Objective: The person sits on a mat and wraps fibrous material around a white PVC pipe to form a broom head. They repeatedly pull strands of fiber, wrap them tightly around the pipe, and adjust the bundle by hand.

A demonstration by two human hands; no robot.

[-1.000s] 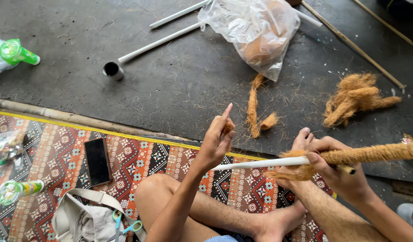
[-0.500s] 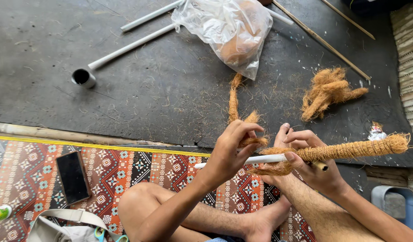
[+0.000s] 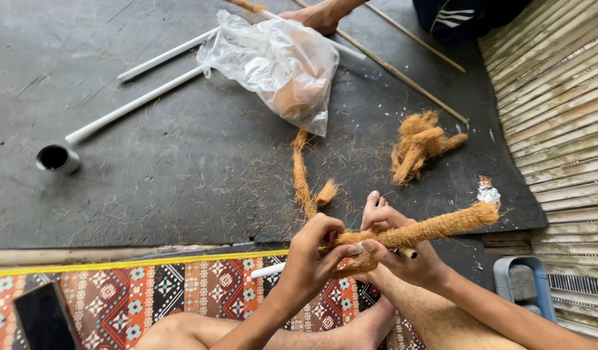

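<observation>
coir-wrapped stick (image 3: 435,228) sits crosswise between both hands just above the person's lap, its fibre-covered end pointing right and slightly up, its bare white end (image 3: 268,270) poking out low to the left over the patterned mat (image 3: 182,291). left hand (image 3: 312,256) has its fingers curled and pinched onto the loose brown fibre at the near end of the wrap, thumb pressed against the bundle. right hand (image 3: 396,249) grips the stick from beneath, fingers bent around it, thumb laid along the fibre, the upper fingers lifted a little and loosely spread. both hands touch each other at the wrap.

just beyond the hands, a long strand of coir (image 3: 303,178) lies on the dark rubber floor mat (image 3: 150,162), with a small tuft beside it. a bigger clump of coir (image 3: 419,146) lies to the right, well apart. farther off rests a clear plastic bag (image 3: 279,65) with something orange-brown inside, and white pipes (image 3: 133,104) run beside it, one ending in a grey socket (image 3: 56,157). another person's foot (image 3: 315,16) shows at the top edge. a dark phone (image 3: 43,317) lies on the patterned mat at lower left.
</observation>
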